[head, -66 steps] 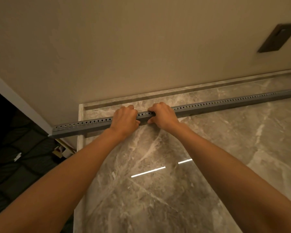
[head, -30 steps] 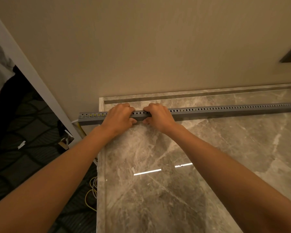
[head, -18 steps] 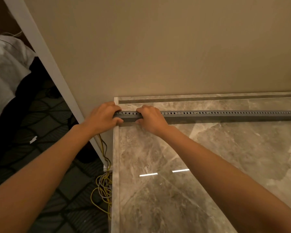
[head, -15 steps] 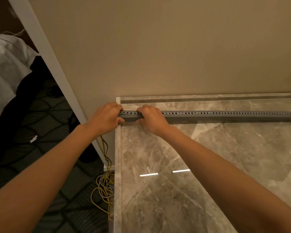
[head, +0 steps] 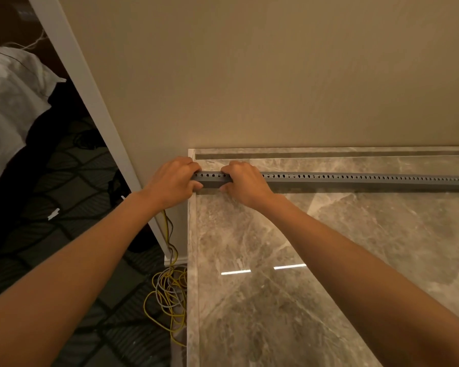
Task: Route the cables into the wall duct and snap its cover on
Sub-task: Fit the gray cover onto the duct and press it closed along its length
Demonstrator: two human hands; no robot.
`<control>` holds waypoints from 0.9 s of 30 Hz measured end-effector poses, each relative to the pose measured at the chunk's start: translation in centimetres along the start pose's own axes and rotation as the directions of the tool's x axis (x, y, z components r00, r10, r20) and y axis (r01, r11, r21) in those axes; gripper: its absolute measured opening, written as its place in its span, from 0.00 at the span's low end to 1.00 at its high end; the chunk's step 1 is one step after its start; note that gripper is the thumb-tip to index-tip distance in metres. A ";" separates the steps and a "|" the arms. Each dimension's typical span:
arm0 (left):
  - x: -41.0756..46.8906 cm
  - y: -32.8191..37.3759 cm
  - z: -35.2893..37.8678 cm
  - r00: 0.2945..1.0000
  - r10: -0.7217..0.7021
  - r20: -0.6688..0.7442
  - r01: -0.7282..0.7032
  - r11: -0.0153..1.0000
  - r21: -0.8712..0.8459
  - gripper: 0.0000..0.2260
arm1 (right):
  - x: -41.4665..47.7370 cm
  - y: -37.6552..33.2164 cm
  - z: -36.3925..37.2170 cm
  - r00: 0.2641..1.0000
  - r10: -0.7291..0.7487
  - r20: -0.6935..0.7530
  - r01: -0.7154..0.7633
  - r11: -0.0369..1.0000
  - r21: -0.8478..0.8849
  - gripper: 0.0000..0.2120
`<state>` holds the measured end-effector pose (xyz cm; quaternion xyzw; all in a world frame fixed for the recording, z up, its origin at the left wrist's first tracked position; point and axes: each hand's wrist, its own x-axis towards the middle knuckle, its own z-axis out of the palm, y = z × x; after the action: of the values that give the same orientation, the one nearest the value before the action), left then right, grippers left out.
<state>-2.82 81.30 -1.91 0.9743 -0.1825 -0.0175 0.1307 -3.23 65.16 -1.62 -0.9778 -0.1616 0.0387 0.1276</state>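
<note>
A long grey slotted duct (head: 355,181) lies across the marble surface (head: 329,260), running from its left edge out of view on the right. My left hand (head: 174,181) grips the duct's left end at the surface's corner. My right hand (head: 245,182) grips the duct just to the right of it. Yellow and grey cables (head: 168,295) hang down from under my left hand and coil on the floor beside the marble edge. No separate cover shows.
A beige wall (head: 276,75) rises right behind the duct. A white door frame (head: 96,107) slants down the left. Beyond it are dark patterned carpet (head: 64,207) and white bedding (head: 8,107).
The duct has slid right, so its left end no longer overhangs the marble edge and now sits at the corner. My hands stay on it, the left now at its very end.
</note>
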 end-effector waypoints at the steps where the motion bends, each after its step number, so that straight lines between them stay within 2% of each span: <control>1: -0.1 -0.4 -0.1 1.000 -0.017 -0.002 0.017 0.998 -0.053 0.14 | 0.0 -0.1 0.0 1.000 0.002 0.002 -0.002 1.000 -0.004 0.10; 4: -0.6 -1.8 -0.5 0.997 -0.074 -0.001 0.073 0.987 -0.145 0.14 | 0.2 -0.6 0.2 1.000 0.012 0.002 -0.012 1.000 0.004 0.12; 8: -1.5 -4.0 -0.8 0.988 -0.155 0.017 0.156 0.974 -0.167 0.15 | 0.7 -2.0 0.8 1.000 -0.007 0.009 0.006 0.998 0.056 0.12; 12: -1.6 -4.3 -0.7 0.985 -0.167 0.036 0.171 0.968 -0.181 0.15 | 1.0 -2.4 1.0 0.999 -0.034 0.009 0.034 0.999 0.042 0.13; 21: -1.2 -3.7 -1.0 0.982 -0.187 0.031 0.189 0.978 -0.086 0.13 | 1.6 -2.0 0.7 0.999 -0.043 0.027 0.041 0.997 0.061 0.11; 25: -1.0 -2.3 -1.5 0.982 -0.180 0.055 0.177 0.983 0.052 0.13 | 1.1 -1.3 0.7 0.998 -0.066 0.019 0.064 0.993 0.097 0.12; 27: -0.5 -0.7 -1.6 0.991 -0.131 0.036 0.126 0.985 0.118 0.15 | 0.3 0.0 0.6 0.998 -0.063 0.003 0.063 0.995 0.084 0.14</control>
<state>-2.89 82.50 -0.57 0.9894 -0.1228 -0.0364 0.0689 -3.01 65.44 -2.23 -0.9659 -0.1910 0.0440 0.1691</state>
